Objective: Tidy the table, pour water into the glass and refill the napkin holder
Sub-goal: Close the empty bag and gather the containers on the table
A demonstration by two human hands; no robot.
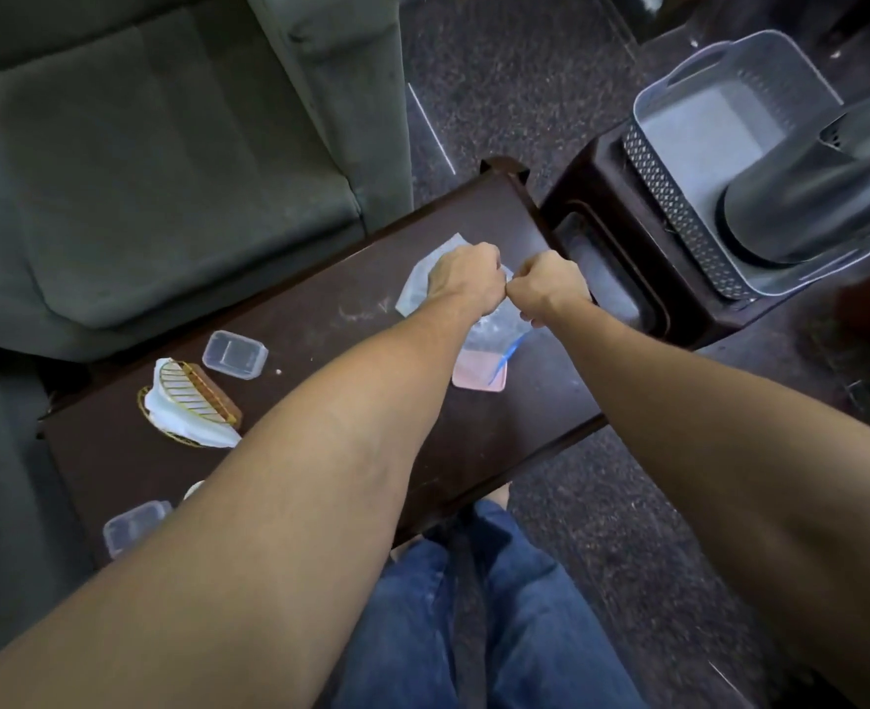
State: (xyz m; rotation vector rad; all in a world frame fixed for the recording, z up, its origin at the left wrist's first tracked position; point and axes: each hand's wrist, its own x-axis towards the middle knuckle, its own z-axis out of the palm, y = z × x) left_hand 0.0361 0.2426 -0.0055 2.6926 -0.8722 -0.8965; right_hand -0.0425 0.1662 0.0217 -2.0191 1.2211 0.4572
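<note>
Both hands meet over the middle of the dark wooden table (pixel 320 319). My left hand (pixel 466 278) and my right hand (pixel 548 286) are closed, knuckles almost touching, each pinching the top of a clear plastic bag (pixel 492 327) with a blue strip. Something pink (pixel 476 373) shows at the bag's lower end. A pale flat packet (pixel 415 291) lies under my left hand. The gold wire napkin holder (pixel 192 401) lies on the table to the left with a white napkin in it. No glass is visible.
Two clear plastic boxes (pixel 235 354) (pixel 133 524) sit on the table's left part. A grey basket (pixel 678 212) holding a metal jug (pixel 806 197) stands on a dark stool at the right. A green sofa (pixel 141 171) runs behind the table.
</note>
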